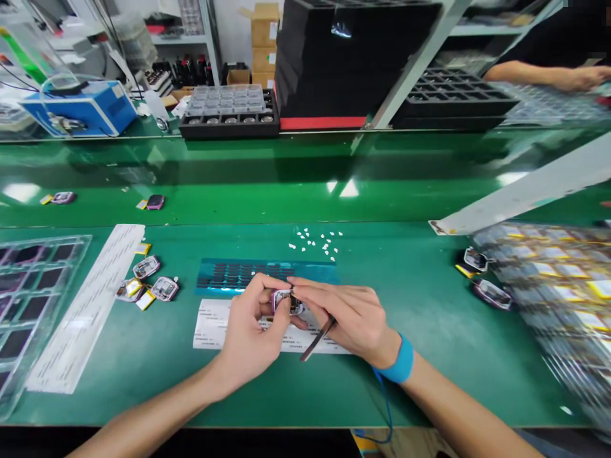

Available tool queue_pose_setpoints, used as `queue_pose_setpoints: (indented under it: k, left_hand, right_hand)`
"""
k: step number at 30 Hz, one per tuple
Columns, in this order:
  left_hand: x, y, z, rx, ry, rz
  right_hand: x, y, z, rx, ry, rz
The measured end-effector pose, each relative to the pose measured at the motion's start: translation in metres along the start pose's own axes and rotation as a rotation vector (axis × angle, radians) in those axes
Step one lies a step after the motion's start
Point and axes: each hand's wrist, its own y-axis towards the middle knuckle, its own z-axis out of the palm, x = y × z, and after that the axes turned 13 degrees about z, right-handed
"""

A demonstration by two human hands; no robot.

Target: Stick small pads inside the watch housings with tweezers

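Observation:
My left hand (pixel 251 331) pinches a small pink watch case (pixel 285 301) between thumb and fingers, just above a white paper sheet (pixel 210 324). My right hand (pixel 351 315) holds dark tweezers (pixel 316 340), fingers pressed onto the case. It wears a blue wrist strap (pixel 401 362) with a cord. A blue sheet of small dark pads (pixel 238 275) lies just behind both hands.
Three more cases with yellow batteries (pixel 147 283) lie at left beside a white strip (pixel 90 299) and a clear tray (pixel 28 299). White bits (pixel 317 242) are scattered behind. Trays of parts (pixel 558 299) sit right. Another person's arm (pixel 548 76) is far right.

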Motion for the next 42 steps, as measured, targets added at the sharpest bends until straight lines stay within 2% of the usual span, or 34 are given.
queue_pose_setpoints:
  k: [5,9,12,14,17,21,25,27,29,31,33,34,39,42]
  left_hand:
    - [0.0,-0.004,0.001,-0.025,-0.011,0.074]
    - [0.004,-0.007,0.001,-0.055,0.075,0.121]
    - [0.008,-0.007,-0.001,-0.081,0.133,0.132]
    - [0.009,-0.004,-0.002,-0.089,0.147,0.154]
    - [0.009,0.0,-0.003,-0.067,0.177,0.184]
    - [0.007,0.0,-0.003,0.013,0.195,0.162]
    - [0.004,0.0,-0.004,0.067,0.123,0.108]
    - [0.003,0.001,-0.006,0.098,0.183,0.155]
    - [0.004,0.002,-0.006,0.18,0.31,0.261]
    - [0.008,0.002,-0.006,0.29,0.41,0.376]
    - [0.014,0.0,-0.005,0.388,0.445,0.44]
    - [0.018,-0.001,-0.004,0.417,0.459,0.443]
    - [0.029,-0.004,-0.002,0.446,0.547,0.328]
    - [0.029,-0.003,-0.002,0.455,0.55,0.314]
  right_hand:
    - [0.002,-0.001,-0.001,-0.014,-0.048,-0.007]
    - [0.004,-0.005,0.0,-0.004,-0.126,-0.036]
    - [0.009,-0.002,0.0,-0.001,-0.126,0.0]
    - [0.012,0.003,0.0,0.001,0.027,0.11]
    - [0.014,0.011,-0.001,0.052,0.339,0.379]
    - [0.014,0.014,0.002,0.168,0.446,0.601]
    - [0.015,0.016,0.002,0.182,0.404,0.642]
    - [0.015,0.018,-0.004,0.181,0.436,0.637]
    - [0.013,0.019,-0.014,0.155,0.551,0.665]
    - [0.009,0.014,-0.027,0.018,0.625,0.677]
    - [0.006,0.001,-0.039,-0.165,0.544,0.67]
    - [0.004,-0.007,-0.043,-0.21,0.473,0.686]
    - [-0.001,-0.046,-0.048,-0.111,0.364,0.97]
    - [-0.004,-0.054,-0.044,-0.063,0.424,1.053]
